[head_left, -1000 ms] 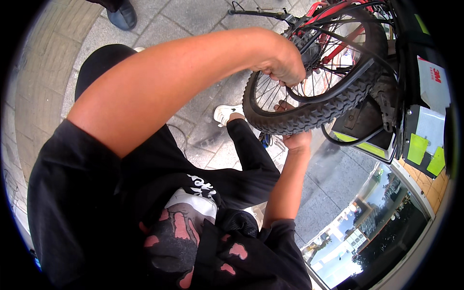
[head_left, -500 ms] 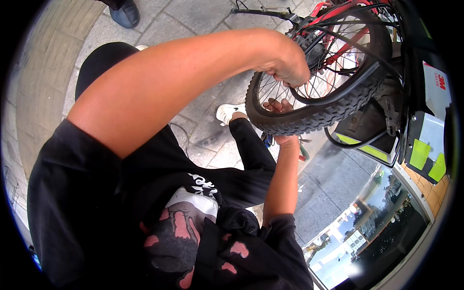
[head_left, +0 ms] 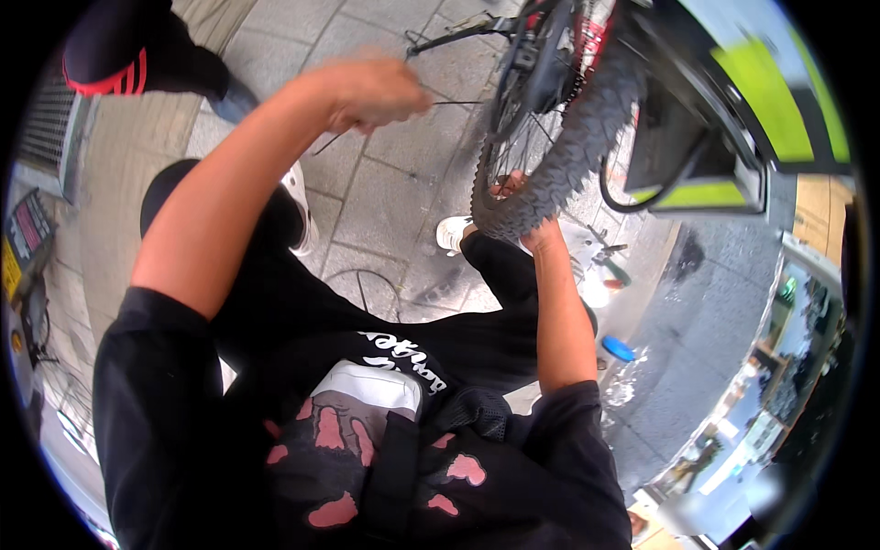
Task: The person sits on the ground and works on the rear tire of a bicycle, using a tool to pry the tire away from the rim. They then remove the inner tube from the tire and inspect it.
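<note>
A bicycle wheel [head_left: 561, 174] with a knobby black tyre stands in the upper middle. My right hand [head_left: 530, 213] is closed round its lower part: fingertips show among the spokes, the palm lies under the tyre. To the left of the wheel, my left hand [head_left: 380, 94] is in the air, blurred by motion. Its fingers are closed on a thin dark rod [head_left: 456, 103], which sticks out on both sides of the fist; whether it is a spoke I cannot tell.
A kickstand [head_left: 458, 37] juts out leftward from the bike. A black and yellow-green case [head_left: 701, 156] is beside the tyre. A thin cable [head_left: 362, 291], a green-handled tool [head_left: 616, 271] and a blue disc [head_left: 619, 348] lie lower down. Another person's leg [head_left: 174, 55] is at upper left.
My left hand has pulled away from the spokes to the left, with the thin rod in it. My right hand stays on the wheel. The view has shifted, and the wheel appears more edge-on.
</note>
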The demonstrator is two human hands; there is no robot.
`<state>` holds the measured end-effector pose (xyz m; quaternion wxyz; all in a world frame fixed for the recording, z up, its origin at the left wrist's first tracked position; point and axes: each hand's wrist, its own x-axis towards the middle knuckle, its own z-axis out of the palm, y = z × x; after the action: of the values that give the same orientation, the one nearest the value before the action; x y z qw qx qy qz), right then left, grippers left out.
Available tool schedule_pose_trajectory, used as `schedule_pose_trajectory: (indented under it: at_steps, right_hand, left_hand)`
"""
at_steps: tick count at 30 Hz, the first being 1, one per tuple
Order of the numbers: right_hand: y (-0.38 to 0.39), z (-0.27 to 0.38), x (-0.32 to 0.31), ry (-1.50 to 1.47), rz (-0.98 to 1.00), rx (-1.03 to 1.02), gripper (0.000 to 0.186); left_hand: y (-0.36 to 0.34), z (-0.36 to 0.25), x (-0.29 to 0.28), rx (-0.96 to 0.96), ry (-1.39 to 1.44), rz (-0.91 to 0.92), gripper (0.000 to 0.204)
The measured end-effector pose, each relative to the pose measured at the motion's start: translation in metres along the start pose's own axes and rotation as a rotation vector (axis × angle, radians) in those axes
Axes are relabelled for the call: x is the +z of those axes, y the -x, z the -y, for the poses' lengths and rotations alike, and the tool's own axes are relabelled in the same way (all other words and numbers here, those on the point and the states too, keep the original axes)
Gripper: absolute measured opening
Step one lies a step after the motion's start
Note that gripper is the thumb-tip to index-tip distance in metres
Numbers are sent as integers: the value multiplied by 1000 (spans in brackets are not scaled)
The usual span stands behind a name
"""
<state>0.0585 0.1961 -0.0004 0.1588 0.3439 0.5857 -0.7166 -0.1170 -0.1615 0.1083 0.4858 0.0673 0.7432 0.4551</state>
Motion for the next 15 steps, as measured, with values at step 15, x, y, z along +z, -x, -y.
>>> schedule_pose_trajectory:
  at_steps: [15]
  right_hand:
    - [46, 63, 28, 454, -97, -108, 64]
  left_hand:
    - [-54, 20, 154, -282, 850, -44, 31]
